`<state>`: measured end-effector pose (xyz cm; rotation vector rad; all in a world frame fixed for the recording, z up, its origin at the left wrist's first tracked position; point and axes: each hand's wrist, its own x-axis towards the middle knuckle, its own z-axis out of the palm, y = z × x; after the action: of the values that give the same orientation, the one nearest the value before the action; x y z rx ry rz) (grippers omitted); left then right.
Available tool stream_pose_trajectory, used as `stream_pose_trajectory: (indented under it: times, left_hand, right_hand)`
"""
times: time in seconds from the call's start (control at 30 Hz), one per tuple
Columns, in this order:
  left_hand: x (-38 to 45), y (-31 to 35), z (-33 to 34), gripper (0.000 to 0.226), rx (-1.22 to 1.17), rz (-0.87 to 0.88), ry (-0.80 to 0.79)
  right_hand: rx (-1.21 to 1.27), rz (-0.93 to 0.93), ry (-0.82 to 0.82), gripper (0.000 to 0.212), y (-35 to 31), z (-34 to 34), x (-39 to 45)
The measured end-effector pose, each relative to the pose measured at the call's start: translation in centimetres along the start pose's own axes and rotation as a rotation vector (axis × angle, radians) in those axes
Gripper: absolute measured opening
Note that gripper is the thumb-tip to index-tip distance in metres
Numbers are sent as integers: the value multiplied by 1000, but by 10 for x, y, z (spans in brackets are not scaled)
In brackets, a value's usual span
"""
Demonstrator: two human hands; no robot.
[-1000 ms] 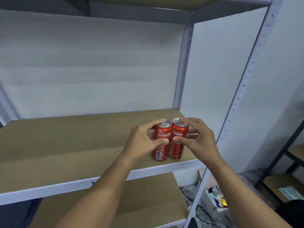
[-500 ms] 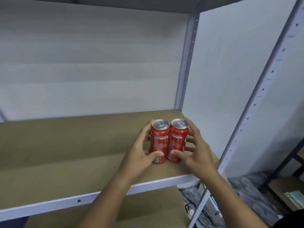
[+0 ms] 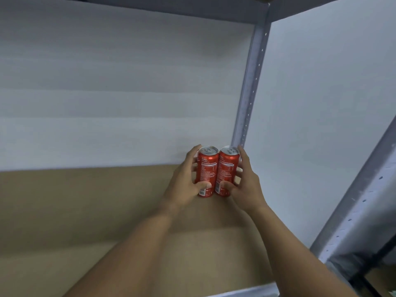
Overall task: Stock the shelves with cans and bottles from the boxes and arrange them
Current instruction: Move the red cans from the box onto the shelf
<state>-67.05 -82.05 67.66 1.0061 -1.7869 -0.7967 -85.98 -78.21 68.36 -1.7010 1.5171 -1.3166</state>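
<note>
Two red cans stand upright and touching on the shelf [image 3: 85,211], deep toward its back right corner by the rear post [image 3: 249,88]. The left hand [image 3: 186,185] curls round the left can [image 3: 206,171]; the right hand [image 3: 246,185] curls round the right can [image 3: 227,171]. Each hand sits outboard of its own can, thumbs low in front. The back edge lies just behind, so any further slide looks short.

Two bare forearms, sleeveless in view, left hand [image 3: 186,185] and right hand [image 3: 246,185] ungloved, ringless.
</note>
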Motion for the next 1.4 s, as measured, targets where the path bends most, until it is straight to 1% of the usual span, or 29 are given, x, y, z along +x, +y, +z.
stream_pose_trajectory:
  times: [0.23, 0.5, 0.6, 0.67, 0.7, 0.73, 0.8, 0.87, 0.93, 1.0, 1.07, 1.2, 1.3, 1.4]
  left_hand:
    - [40, -14, 6, 108, 54, -5, 0]
    - [49, -16, 10, 108, 149, -27, 0]
    - [47, -13, 14, 112, 153, -57, 17]
    - [42, -9, 19, 119, 144, -113, 38]
    - [38, -7, 20, 118, 141, -156, 46]
    - [33, -5, 21, 114, 146, -196, 55]
    - [20, -4, 17, 95, 190, -229, 68]
    - [2, -3, 8, 73, 238, -203, 69]
    - [-19, 0, -3, 57, 254, -164, 63]
    - [-45, 5, -15, 50, 276, -162, 46]
    - [-74, 10, -25, 46, 304, -165, 24]
    - [-141, 22, -45, 38, 327, -140, 20]
    - [-193, 30, -65, 34, 323, -138, 58]
    - [-246, 31, -86, 21, 364, -44, 154]
  right_hand:
    - [-37, -20, 12, 102, 19, 5, 38]
    - [-64, -26, 0, 103, 22, 7, 52]
    - [-48, -18, -19, 102, 15, 9, 48]
    - [-42, -10, -32, 104, 9, 11, 43]
    - [-19, -2, -34, 105, 6, 12, 40]
    - [2, 16, -36, 105, 5, 13, 35]
    - [-26, 44, -17, 101, 4, 13, 23]
    - [-94, 65, 27, 90, -3, 13, 5]
    - [-160, 109, 50, 81, -14, 12, -16]
    - [-222, 153, 42, 80, -22, 16, -40]
    - [-285, 152, 22, 80, -27, 24, -65]
    - [-314, 169, 32, 68, -53, 47, -125]
    - [-303, 107, 64, 63, -77, 71, -174]
    - [-287, 5, 97, 53, -98, 98, -225]
